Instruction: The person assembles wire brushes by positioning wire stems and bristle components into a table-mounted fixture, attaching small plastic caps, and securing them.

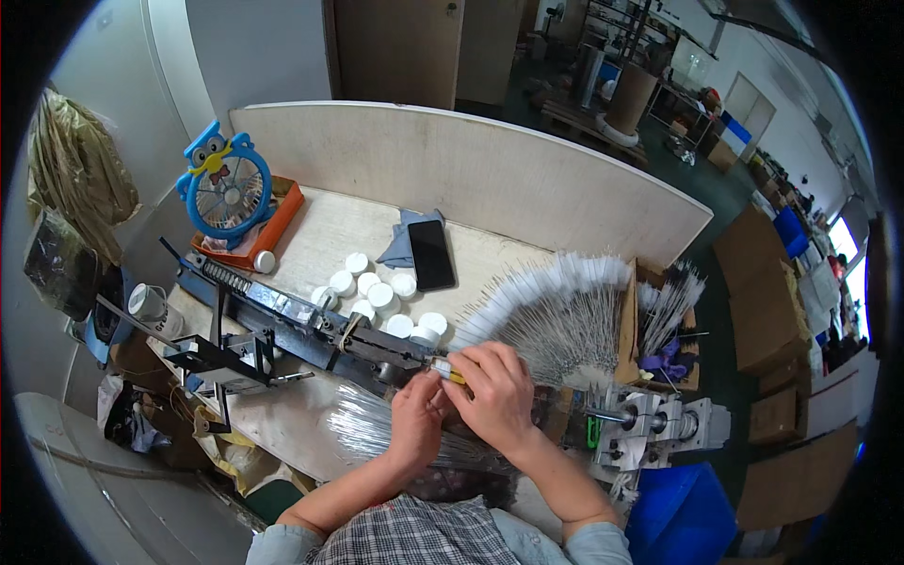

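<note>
My hands meet at the right end of a long dark metal rail fixture (377, 350), in the middle of the bench. My right hand (494, 391) has its fingers closed around a small yellow-and-white piece (448, 371), whose kind I cannot make out. Close beside it, my left hand (416, 414) is closed in a pinch, and what lies between its fingertips is hidden. Beneath and left of my hands lies a bundle of thin shiny wires (363, 426). Many white-bristled wire brushes (556, 315) are fanned out to the right, beyond my right hand.
Several round white pieces (381, 296) lie behind the rail, near a black phone (432, 256) on a blue cloth (397, 247). A blue fan (229, 193) stands in an orange tray (288, 211). A metal machine (659, 428) and cardboard box (625, 330) are at right, above a blue bin (683, 518).
</note>
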Action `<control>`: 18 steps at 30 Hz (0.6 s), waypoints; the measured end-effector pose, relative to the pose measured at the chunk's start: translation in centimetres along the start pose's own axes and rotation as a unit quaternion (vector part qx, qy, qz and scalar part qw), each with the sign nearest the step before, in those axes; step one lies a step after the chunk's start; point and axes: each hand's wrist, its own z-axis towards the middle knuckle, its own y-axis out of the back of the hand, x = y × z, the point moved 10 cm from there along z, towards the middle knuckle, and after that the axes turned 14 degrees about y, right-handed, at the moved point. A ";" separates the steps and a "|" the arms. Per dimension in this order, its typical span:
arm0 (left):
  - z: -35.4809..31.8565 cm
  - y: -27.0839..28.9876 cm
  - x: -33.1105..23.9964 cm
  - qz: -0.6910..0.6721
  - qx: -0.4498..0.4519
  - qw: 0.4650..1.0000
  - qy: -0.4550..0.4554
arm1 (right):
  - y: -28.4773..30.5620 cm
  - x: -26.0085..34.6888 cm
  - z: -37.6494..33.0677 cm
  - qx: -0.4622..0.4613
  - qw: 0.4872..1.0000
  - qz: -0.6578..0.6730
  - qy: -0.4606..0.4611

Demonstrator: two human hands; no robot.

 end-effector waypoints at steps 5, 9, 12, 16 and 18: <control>-0.3 -0.5 -0.1 0.025 -0.001 0.999 -0.030 | 1.1 0.8 -0.4 -0.032 0.998 0.024 0.056; -0.5 -1.1 -0.3 0.027 -0.007 0.999 -0.034 | 1.7 0.0 -0.9 -0.025 0.997 0.040 0.057; -0.7 -0.3 0.0 0.022 -0.076 0.997 -0.026 | 2.2 -0.7 -1.2 -0.039 0.997 0.060 0.038; 0.7 1.5 0.2 0.026 0.017 0.999 -0.025 | 1.6 0.8 -0.1 -0.039 0.996 0.069 0.033; 0.5 0.7 0.0 0.011 0.063 0.997 -0.032 | 1.1 1.1 0.0 -0.038 0.997 0.051 0.035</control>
